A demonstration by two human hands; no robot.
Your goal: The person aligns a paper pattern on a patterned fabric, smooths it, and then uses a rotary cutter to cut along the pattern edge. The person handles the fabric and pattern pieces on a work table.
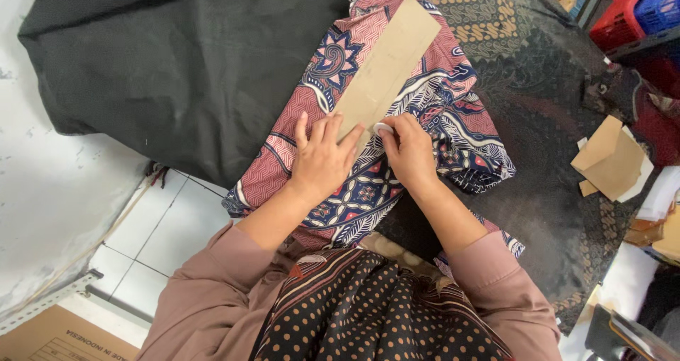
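Covering the upper left of the table, a black cloth (177,63) lay spread wide, with a dark patterned cloth (545,99) over the right side. Between them sat the pink and navy batik fabric (439,113), folded into a strip running up and away from the person. On it rested a long cardboard template (386,67), set at a slant along the fabric. Loose cardboard pieces (610,159) lay well apart at the right edge, near a red crate (620,17). The left hand (324,155) was pressed flat, fingers spread, on the template's near end and the fabric. The right hand (409,148) was closed, pinching a small white chalk (383,128) at the template's right edge, just beside the left fingertips.
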